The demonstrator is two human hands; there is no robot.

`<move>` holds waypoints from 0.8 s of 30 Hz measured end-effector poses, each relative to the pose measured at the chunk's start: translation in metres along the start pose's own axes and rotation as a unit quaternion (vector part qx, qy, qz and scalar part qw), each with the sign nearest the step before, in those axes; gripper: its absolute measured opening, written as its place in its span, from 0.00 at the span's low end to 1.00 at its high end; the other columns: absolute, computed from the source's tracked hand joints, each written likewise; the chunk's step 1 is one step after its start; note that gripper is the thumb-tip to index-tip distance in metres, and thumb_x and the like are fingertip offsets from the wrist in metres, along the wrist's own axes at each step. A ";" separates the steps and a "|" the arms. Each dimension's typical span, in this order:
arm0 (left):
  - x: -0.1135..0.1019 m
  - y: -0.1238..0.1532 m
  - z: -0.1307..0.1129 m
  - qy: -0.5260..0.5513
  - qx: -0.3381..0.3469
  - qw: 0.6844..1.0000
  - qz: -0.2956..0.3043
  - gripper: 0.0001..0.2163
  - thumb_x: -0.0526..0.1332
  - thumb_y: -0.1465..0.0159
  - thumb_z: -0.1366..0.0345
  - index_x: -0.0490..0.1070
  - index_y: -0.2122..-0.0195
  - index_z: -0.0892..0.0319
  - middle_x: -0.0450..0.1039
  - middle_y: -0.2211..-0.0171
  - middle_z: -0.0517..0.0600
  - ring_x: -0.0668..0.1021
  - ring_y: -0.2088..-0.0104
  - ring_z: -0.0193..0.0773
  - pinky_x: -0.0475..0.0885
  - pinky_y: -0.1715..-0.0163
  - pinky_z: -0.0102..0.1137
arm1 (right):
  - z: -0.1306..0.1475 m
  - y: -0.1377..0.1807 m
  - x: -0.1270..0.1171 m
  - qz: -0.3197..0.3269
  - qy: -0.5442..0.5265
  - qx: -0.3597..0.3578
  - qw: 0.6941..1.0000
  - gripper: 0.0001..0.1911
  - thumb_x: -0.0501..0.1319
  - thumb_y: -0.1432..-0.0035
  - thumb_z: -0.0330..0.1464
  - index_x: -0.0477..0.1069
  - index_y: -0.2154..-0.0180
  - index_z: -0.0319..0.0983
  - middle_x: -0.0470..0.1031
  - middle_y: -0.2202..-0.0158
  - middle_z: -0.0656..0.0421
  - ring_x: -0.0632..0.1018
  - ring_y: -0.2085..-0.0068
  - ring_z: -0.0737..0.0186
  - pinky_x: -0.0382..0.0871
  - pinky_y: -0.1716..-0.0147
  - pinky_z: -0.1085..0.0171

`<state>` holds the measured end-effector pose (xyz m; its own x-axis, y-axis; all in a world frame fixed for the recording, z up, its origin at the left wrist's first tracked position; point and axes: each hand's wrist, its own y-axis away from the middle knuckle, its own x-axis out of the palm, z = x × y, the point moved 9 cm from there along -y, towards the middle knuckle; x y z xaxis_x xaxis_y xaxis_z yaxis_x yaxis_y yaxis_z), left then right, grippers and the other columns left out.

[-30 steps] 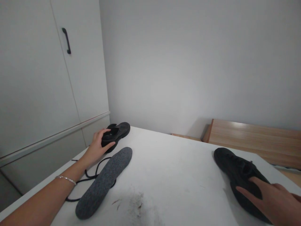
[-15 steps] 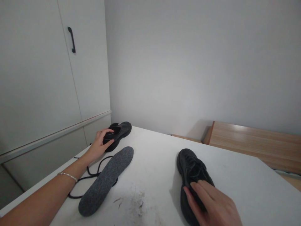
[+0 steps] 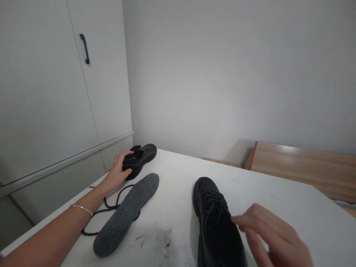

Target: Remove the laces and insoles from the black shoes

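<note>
My left hand (image 3: 119,173) holds the heel end of a black shoe (image 3: 144,152) at the table's far left corner, its thumb on the near side and fingers over the heel. A second black shoe (image 3: 213,211), with laces threaded, stands upright near the front of the table, toe pointing away and its opening facing me. At that shoe's right edge is my right hand (image 3: 274,233), fingers bent, thumb apart from the forefinger, one fingertip at the collar. Between the shoes lies a dark grey felt insole (image 3: 126,215), across a black shoelace (image 3: 104,211).
The white table (image 3: 172,185) bears dark smudges and crumbs (image 3: 167,241) near its front. White cupboards (image 3: 102,92) rise along the left, and a wood-grained board (image 3: 300,167) stands low beyond the table's right side, against the grey wall.
The near shoe has shifted left and turned more upright, showing its opening. My right hand has come out of that opening and moved right. My left hand stays at the far shoe.
</note>
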<state>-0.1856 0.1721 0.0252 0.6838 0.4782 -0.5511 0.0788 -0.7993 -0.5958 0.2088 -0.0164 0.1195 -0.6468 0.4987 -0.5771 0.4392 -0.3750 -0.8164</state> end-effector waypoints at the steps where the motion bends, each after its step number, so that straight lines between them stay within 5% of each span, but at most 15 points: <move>1: -0.005 -0.002 -0.007 -0.006 0.000 1.000 -0.016 0.28 0.57 0.47 0.67 0.61 0.43 0.59 0.57 0.41 0.60 0.59 0.34 0.58 0.53 0.34 0.56 | -0.015 0.002 -0.006 -0.014 -0.011 0.035 0.999 0.09 0.55 0.34 0.28 0.73 0.63 0.40 0.75 0.75 0.60 0.77 0.75 0.65 0.70 0.76 0.67; 4: -0.023 -0.003 -0.054 -0.025 0.032 0.997 -0.068 0.26 0.59 0.44 0.66 0.61 0.43 0.56 0.50 0.36 0.59 0.51 0.31 0.59 0.46 0.32 0.58 | -0.059 0.020 -0.005 -0.040 -0.022 0.154 0.987 0.07 0.57 0.34 0.29 0.73 0.64 0.42 0.75 0.73 0.60 0.77 0.71 0.65 0.70 0.73 0.68; 6: -0.027 0.005 -0.108 -0.027 0.104 0.991 -0.076 0.16 0.58 0.38 0.66 0.65 0.48 0.54 0.58 0.39 0.57 0.59 0.34 0.55 0.53 0.34 0.55 | -0.078 0.034 0.010 -0.025 -0.054 0.228 0.972 0.06 0.57 0.33 0.33 0.73 0.62 0.42 0.76 0.70 0.60 0.78 0.70 0.65 0.72 0.72 0.68; 9: 0.008 0.032 -0.189 0.055 0.195 0.976 0.082 0.08 0.54 0.31 0.69 0.71 0.58 0.52 0.69 0.47 0.50 0.71 0.43 0.43 0.64 0.40 0.43 | -0.085 0.049 0.041 0.031 -0.135 0.299 0.944 0.07 0.56 0.32 0.36 0.72 0.58 0.43 0.76 0.64 0.60 0.79 0.66 0.64 0.75 0.68 0.67; 12: 0.061 0.069 -0.242 0.119 0.213 0.934 0.262 0.10 0.52 0.30 0.70 0.72 0.55 0.52 0.68 0.45 0.51 0.69 0.39 0.40 0.65 0.40 0.39 | -0.074 0.053 0.053 0.052 -0.167 0.306 0.936 0.08 0.54 0.31 0.37 0.69 0.53 0.47 0.75 0.56 0.60 0.77 0.57 0.64 0.75 0.58 0.66; 15: 0.101 0.090 -0.259 0.173 0.169 0.907 0.344 0.14 0.61 0.35 0.67 0.69 0.48 0.54 0.59 0.36 0.56 0.63 0.35 0.45 0.62 0.36 0.42 | -0.064 0.054 0.053 0.060 -0.176 0.289 0.939 0.14 0.55 0.32 0.36 0.64 0.45 0.52 0.72 0.48 0.62 0.75 0.51 0.64 0.72 0.51 0.66; 18: 0.121 0.097 -0.260 0.205 0.136 0.902 0.355 0.14 0.62 0.39 0.70 0.70 0.52 0.57 0.62 0.38 0.58 0.65 0.36 0.48 0.62 0.36 0.45 | -0.061 0.056 0.054 0.074 -0.186 0.278 0.939 0.20 0.56 0.34 0.33 0.61 0.42 0.56 0.70 0.47 0.63 0.74 0.49 0.65 0.71 0.48 0.66; 24: 0.098 0.103 -0.265 0.193 0.190 0.929 0.252 0.20 0.57 0.46 0.78 0.67 0.53 0.54 0.70 0.45 0.52 0.72 0.42 0.42 0.69 0.41 0.37 | -0.050 0.059 0.056 0.099 -0.211 0.259 0.937 0.33 0.62 0.44 0.25 0.59 0.40 0.55 0.72 0.46 0.60 0.76 0.48 0.60 0.73 0.48 0.63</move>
<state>0.0819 0.0407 0.0645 0.7792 -0.1462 -0.6094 -0.5336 -0.6649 -0.5227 0.2299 0.0288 0.0374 -0.8221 0.0667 -0.5654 0.2854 -0.8110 -0.5107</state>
